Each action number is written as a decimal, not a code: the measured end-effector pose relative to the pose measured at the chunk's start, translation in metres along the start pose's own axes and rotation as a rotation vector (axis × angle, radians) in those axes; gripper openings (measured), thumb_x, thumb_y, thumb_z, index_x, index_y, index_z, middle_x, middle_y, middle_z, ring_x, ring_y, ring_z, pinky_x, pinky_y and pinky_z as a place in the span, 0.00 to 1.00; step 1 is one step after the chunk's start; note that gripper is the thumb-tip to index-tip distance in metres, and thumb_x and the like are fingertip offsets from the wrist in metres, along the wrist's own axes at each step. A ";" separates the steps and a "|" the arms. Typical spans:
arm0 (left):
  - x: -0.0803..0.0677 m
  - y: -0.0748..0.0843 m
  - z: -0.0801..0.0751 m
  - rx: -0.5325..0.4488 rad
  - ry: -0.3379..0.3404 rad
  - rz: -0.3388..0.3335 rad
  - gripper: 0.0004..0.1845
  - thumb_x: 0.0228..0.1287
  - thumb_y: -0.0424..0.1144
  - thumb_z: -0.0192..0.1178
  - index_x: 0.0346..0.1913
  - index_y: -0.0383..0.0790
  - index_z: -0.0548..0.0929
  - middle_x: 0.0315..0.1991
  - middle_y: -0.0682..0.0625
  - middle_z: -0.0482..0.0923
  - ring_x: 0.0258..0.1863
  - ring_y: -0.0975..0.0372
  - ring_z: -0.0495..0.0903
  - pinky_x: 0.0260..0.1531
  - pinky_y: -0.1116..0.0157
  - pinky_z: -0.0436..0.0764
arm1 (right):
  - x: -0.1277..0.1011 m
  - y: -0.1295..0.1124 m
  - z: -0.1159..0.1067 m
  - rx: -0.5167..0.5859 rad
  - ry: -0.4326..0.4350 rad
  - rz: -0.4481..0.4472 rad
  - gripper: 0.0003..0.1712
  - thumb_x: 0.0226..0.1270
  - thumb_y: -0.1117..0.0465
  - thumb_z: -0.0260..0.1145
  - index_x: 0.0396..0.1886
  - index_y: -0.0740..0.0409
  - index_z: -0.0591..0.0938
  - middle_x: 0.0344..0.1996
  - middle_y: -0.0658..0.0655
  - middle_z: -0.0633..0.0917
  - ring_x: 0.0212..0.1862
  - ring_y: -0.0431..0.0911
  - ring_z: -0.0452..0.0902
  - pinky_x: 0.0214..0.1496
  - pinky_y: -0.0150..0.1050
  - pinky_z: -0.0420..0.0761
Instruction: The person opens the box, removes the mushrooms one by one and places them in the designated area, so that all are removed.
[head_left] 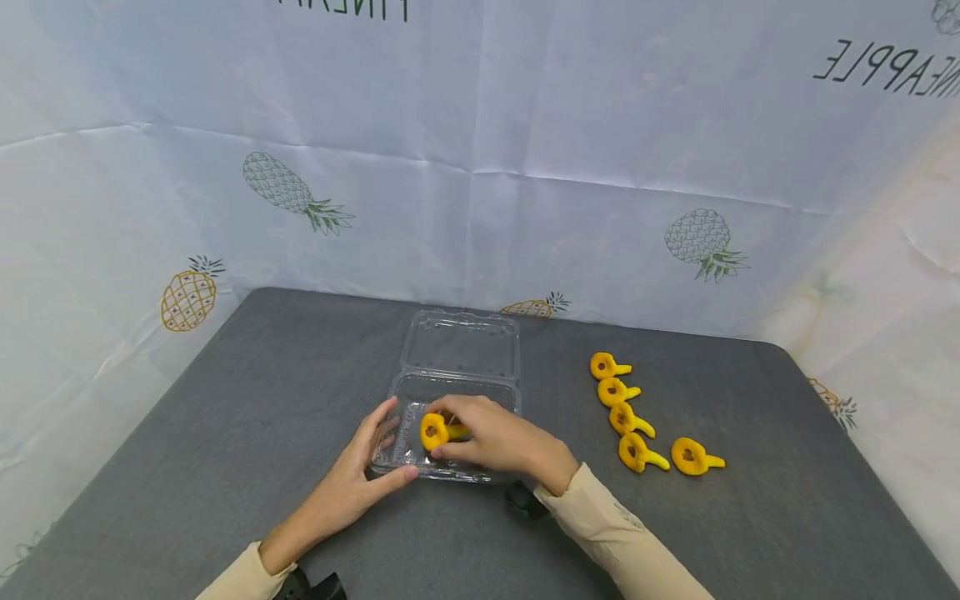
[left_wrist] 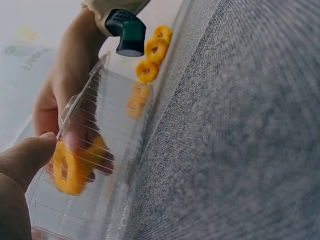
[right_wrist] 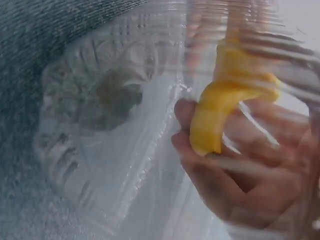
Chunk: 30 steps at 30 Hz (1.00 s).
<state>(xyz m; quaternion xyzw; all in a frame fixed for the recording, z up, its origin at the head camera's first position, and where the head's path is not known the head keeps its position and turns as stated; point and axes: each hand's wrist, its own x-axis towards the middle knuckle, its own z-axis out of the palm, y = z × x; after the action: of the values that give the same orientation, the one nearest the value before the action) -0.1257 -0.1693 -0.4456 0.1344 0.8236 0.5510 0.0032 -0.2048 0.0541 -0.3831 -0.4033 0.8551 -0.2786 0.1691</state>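
A clear plastic clamshell container (head_left: 480, 477) lies with its lid folded back, away from the person. My right hand (head_left: 487, 432) reaches into its base and grips a yellow mushroom (head_left: 432, 432) by the stem, between thumb and fingers. That mushroom (right_wrist: 205, 122) has a round cap with a dark hollow in its middle, seen in the head view. My left hand (head_left: 356, 471) rests at the container's near left corner, fingers spread along the left side, thumb by the front rim. In the left wrist view the thumb (left_wrist: 37, 152) touches the rim.
Right of the container, several yellow mushrooms (head_left: 632, 418) lie in a slanting row, with one more mushroom (head_left: 690, 457) farther right. All lie on a dark grey table (head_left: 315, 358). A white cloth with pineapple prints (head_left: 465, 225) hangs behind its far edge.
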 end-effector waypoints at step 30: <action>0.000 0.000 0.001 0.002 0.016 -0.014 0.49 0.65 0.43 0.67 0.79 0.42 0.47 0.78 0.37 0.49 0.75 0.42 0.59 0.71 0.61 0.69 | -0.050 0.005 -0.026 0.089 0.170 0.002 0.28 0.65 0.53 0.71 0.61 0.54 0.75 0.49 0.46 0.83 0.51 0.38 0.82 0.56 0.33 0.84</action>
<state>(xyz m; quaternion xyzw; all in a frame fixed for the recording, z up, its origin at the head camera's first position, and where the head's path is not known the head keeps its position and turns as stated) -0.1252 -0.1687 -0.4456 0.1241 0.8251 0.5512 0.0005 -0.1903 0.1044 -0.3624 -0.3692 0.8536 -0.3493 0.1139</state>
